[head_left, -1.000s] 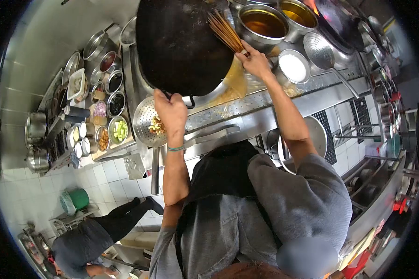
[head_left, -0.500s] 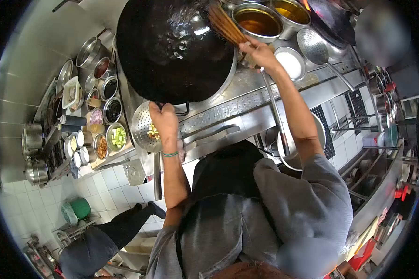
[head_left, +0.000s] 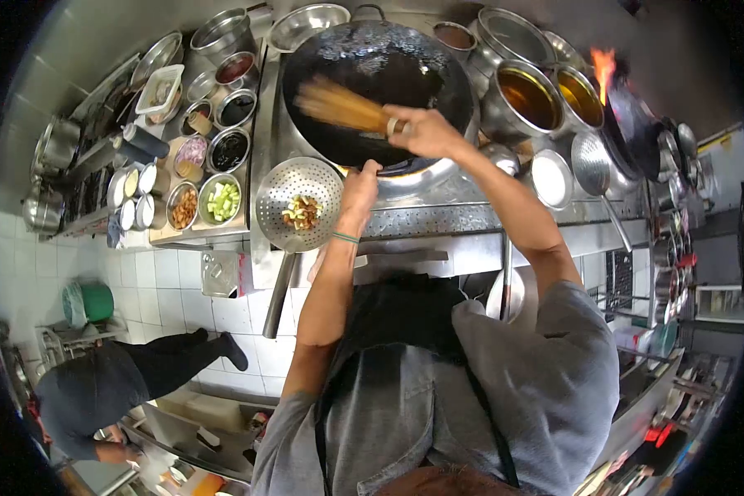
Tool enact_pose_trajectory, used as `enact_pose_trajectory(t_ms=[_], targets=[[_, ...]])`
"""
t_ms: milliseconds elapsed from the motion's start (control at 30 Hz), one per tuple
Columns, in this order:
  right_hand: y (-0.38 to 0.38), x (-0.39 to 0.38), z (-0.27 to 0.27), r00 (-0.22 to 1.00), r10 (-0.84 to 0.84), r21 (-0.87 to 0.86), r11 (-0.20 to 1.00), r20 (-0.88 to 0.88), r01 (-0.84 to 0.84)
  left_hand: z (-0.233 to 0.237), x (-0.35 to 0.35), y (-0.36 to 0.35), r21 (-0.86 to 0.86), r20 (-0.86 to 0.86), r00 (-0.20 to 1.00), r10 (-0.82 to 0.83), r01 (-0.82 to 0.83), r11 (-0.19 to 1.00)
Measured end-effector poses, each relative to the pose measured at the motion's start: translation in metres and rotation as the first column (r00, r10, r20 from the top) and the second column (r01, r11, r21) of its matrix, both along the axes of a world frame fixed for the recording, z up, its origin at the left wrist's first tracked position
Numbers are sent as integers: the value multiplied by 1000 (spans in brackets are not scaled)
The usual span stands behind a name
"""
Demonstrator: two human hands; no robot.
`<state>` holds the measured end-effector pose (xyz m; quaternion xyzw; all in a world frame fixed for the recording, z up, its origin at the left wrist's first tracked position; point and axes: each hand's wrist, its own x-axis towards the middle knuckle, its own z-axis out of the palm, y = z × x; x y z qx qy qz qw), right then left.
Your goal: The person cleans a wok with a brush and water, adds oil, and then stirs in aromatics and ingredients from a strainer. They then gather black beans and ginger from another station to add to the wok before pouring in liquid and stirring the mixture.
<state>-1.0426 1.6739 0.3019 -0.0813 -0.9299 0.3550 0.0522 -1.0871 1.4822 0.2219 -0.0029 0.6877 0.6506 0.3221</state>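
My right hand (head_left: 426, 132) is closed around the bound end of a bamboo wok brush (head_left: 347, 107). Its bristles, smeared by motion, point left across the black wok (head_left: 405, 91), where wet patches shine near the far side. At the wok's near rim, my left hand (head_left: 360, 194) grips its handle, which the fingers mostly hide. Just left of that hand lies a perforated strainer ladle (head_left: 277, 186) with chopped pale green and brown pieces (head_left: 302, 213) in its bowl. The ladle's long handle (head_left: 280, 298) sticks out toward me.
Bowls of diced greens (head_left: 222, 198) and brown pieces (head_left: 182, 208) stand at left among sauces. Pots of amber liquid (head_left: 527, 97), a bowl of white contents (head_left: 551, 178) and a second strainer (head_left: 591, 161) are at right. Flame (head_left: 603, 70) rises behind; another person (head_left: 116, 384) is lower left.
My right hand has swept the brush from the wok's right edge to the left over its inside. My left hand keeps its grip on the handle. The camera view has shifted.
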Motion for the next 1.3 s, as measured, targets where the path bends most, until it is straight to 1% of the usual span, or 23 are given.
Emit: enact_pose_trajectory(t_ms=[67,100,133,167,200,233,267,333,367,433,533,600,667,733,800,900,1033,1067,1100,1133,1233,1267,1300], targets=[[2,-11,-2,972,119,7,992,204,-123,-1,1,-15,27,-8,997,-74,75,997],[1,-9,30,883,-15,-132,987,469,87,15,8,-28,-48,44,995,-91,93,995],[49,-28,-15,952,56,18,998,302,-65,18,14,-38,-62,-81,995,-57,52,997],[52,-27,21,865,-171,224,972,472,70,19,20,-48,-72,-204,979,-26,11,997],[93,-42,-13,886,-362,594,794,288,131,23,26,-59,-78,-326,945,2,-29,997],[91,-35,7,830,-520,636,714,201,293,51,30,-69,-220,-376,916,-140,58,974],[94,-34,9,812,-583,611,629,-38,480,53,28,-67,-201,-604,785,-139,19,979],[90,-41,8,754,-626,532,577,-200,620,59,36,-58,-138,-917,383,-113,-40,990],[91,-51,-3,760,-619,495,606,-200,623,64,39,-46,-79,-966,254,-57,-74,994],[75,-68,-35,762,-618,452,633,-194,629,70,40,-26,-198,-954,232,-187,-22,980],[19,-76,-49,930,-349,418,867,116,273,56,36,-9,-394,-886,237,-398,65,917],[-10,-59,-48,989,-134,168,978,61,123,46,29,-7,-458,-841,270,-468,103,883],[-7,-44,-4,944,-101,-71,989,314,129,46,23,-8,-348,-885,268,-380,161,923],[28,-40,10,898,-238,129,970,371,204,42,22,-9,-305,-894,276,-354,206,930],[83,-49,-38,823,-567,532,703,19,472,43,21,-8,-295,-903,260,-341,201,934],[62,-52,-25,663,-700,412,540,-266,734,40,21,-6,-293,-909,248,-335,192,937],[31,-76,-68,884,-446,439,828,139,349,37,15,-4,-296,-916,214,-339,210,932],[12,-70,-66,976,-214,298,935,38,193,36,15,-7,-304,-913,212,-347,214,929],[-10,-53,-30,987,-62,81,995,148,50,36,15,-7,-309,-910,215,-354,214,927],[-17,-46,-12,940,-87,-172,973,331,151,38,14,-5,-309,-911,213,-353,213,927],[26,-32,17,853,-76,-34,993,517,109,38,15,-9,-329,-906,205,-370,212,920],[31,-24,33,831,-261,164,965,492,207,39,14,-9,-338,-905,199,-375,198,920],[48,-26,3,852,-500,441,807,158,392,39,14,-9,-343,-906,193,-377,187,921]])
